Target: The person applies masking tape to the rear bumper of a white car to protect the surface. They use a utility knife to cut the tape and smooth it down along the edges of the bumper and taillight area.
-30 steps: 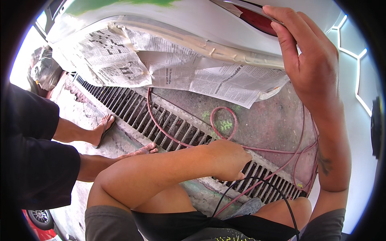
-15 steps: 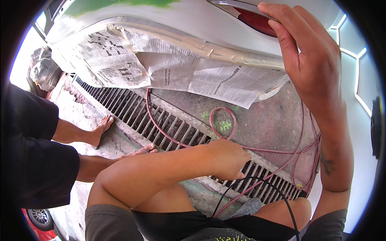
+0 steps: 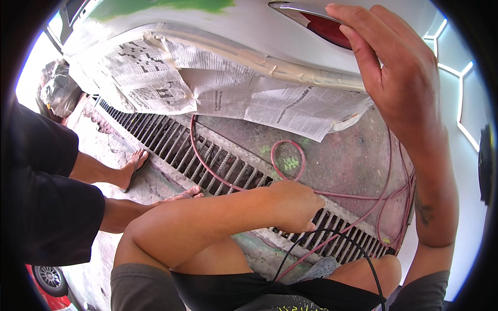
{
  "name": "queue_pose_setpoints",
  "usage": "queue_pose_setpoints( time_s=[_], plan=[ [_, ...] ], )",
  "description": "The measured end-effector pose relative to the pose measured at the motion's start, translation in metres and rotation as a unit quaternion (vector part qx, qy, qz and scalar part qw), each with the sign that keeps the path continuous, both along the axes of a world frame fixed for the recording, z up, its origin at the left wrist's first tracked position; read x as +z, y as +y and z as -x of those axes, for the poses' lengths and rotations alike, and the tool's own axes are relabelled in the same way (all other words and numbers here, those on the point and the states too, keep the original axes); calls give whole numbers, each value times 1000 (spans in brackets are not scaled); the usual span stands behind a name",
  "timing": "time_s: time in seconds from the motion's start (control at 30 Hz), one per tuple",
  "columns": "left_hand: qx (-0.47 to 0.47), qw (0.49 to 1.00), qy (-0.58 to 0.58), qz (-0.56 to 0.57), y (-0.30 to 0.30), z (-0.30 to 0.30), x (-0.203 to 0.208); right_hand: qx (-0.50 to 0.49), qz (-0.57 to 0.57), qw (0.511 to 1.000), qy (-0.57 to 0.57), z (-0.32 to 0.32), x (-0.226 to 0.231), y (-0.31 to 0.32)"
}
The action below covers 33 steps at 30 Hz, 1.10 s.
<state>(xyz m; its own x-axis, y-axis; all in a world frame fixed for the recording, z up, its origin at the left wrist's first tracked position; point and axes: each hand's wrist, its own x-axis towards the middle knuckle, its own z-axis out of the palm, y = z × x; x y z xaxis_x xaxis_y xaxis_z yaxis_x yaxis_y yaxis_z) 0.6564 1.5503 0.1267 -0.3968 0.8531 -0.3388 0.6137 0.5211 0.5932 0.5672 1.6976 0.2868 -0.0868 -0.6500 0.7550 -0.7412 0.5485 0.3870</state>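
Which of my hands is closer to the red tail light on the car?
Right. Your right hand rests over the red tail light, fingers touching it. Your left hand is far below, a loose fist over the drain grate.

Single head view, looking down, close.

A car body repair yard. At twelve o'clock, a white car panel (image 3: pixel 249 26) carries green primer and taped newspaper masking (image 3: pixel 218 88). A pink air hose (image 3: pixel 290 166) crosses the drain grate (image 3: pixel 171 145) at centre.

Arms: both forearms were bare, without sleeves.
Marking: the right forearm (image 3: pixel 433 207) bore a small dark tattoo.
Shorts: grey, over bare knees.
Cable: a thin black one crossed the lap.
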Motion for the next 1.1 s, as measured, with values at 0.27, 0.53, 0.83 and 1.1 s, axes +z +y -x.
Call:
queue_pose_setpoints(
  time_s=[0.27, 0.53, 0.83, 1.1],
  plan=[
    [-1, 1000, 2, 0, 0, 0, -1, -11, 4, 1000, 21, 2, -2, -4],
    [-3, 1000, -4, 13, 2, 0, -1, -95, -26, 995, -19, -10, -2, 1],
    [6, 998, -34, 47, 4, 4, 7, -74, 5, 997, -29, -7, -6, -1],
    [5, 998, -37, 42, 3, 5, 7, -38, 23, 998, -32, -4, -12, 4]
  ],
)
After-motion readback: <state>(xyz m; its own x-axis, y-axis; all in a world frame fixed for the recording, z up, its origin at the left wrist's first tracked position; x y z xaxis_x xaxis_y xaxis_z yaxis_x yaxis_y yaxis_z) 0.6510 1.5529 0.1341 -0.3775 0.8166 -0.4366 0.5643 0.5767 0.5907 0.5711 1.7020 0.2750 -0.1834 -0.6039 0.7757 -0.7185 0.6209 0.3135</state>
